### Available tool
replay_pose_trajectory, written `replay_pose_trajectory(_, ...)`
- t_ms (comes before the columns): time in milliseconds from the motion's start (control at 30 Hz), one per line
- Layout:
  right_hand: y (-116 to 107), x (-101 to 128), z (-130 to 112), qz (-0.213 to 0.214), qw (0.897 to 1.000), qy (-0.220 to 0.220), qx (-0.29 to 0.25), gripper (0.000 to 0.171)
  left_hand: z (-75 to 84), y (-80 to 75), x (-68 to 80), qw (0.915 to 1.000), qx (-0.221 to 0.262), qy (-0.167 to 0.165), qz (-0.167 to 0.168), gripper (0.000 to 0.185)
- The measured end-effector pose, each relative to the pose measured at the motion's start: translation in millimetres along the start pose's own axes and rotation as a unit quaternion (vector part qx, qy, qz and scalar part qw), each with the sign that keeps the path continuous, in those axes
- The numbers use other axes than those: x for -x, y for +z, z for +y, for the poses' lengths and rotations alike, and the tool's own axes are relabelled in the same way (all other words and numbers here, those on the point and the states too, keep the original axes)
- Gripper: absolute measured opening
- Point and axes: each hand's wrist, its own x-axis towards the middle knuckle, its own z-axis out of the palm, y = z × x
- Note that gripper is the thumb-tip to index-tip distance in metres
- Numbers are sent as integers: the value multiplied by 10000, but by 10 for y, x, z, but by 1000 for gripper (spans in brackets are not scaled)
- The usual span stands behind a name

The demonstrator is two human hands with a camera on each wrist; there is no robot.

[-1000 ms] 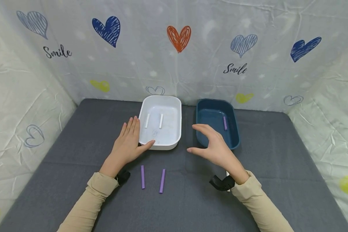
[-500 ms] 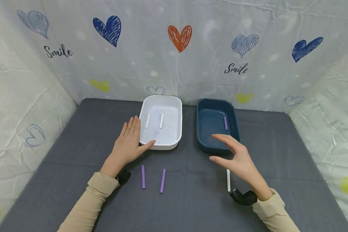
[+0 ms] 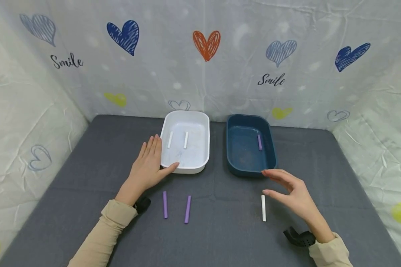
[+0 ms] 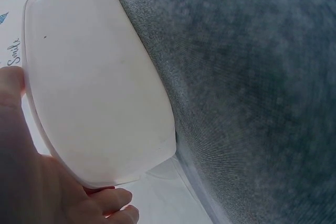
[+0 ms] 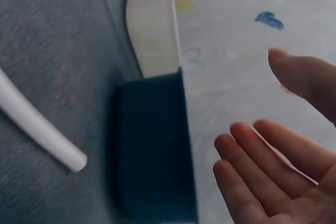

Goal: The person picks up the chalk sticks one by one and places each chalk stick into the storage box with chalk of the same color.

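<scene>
My left hand (image 3: 147, 167) rests flat against the left front corner of the white tub (image 3: 191, 170), fingers straight and thumb over the front rim. In the left wrist view, that tub's outer wall (image 4: 100, 82) fills the middle. Two white chalk sticks (image 3: 186, 140) lie inside. My right hand (image 3: 295, 193), holding nothing, hovers with thumb and fingers apart, just right of a loose white chalk stick (image 3: 263, 208) on the table. The right wrist view shows this stick (image 5: 39, 124) at its left edge, away from the spread fingers (image 5: 257, 169).
A dark blue tub (image 3: 242, 157) stands right of the white one, with one purple chalk stick (image 3: 260, 142) in it. Two purple chalk sticks (image 3: 165, 205) lie on the grey cloth in front of the white tub. A printed curtain (image 3: 234, 74) hangs behind.
My right hand has moved right and toward me, from over the blue tub's front to beside the loose white chalk stick, uncovering it. The left hand has stayed at the white tub.
</scene>
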Motion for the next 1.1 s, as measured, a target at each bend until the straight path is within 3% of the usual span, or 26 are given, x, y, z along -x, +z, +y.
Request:
replay_pose_trajectory(233,-43,153,165,-443,9977,432,273,56,-17,13,13,10000,-13,-18,16,108)
replay_pose_trajectory(433,-51,223,409,-1012,9932,475,321,79,-32,23,7,10000,1,-16,24,109)
replay_pose_trajectory(700,-9,303,547,-1739,9775,554,1054,105,-31,33,13,10000,-8,-23,31,110)
replay_pose_trajectory(900,68,318,548,-1750,9705,678,1512,109,-25,31,19,10000,-24,-15,44,109)
replay_pose_trajectory(1100,73,311,550,-1674,9727,667,1463,101,-23,32,22,10000,-27,-15,-12,109)
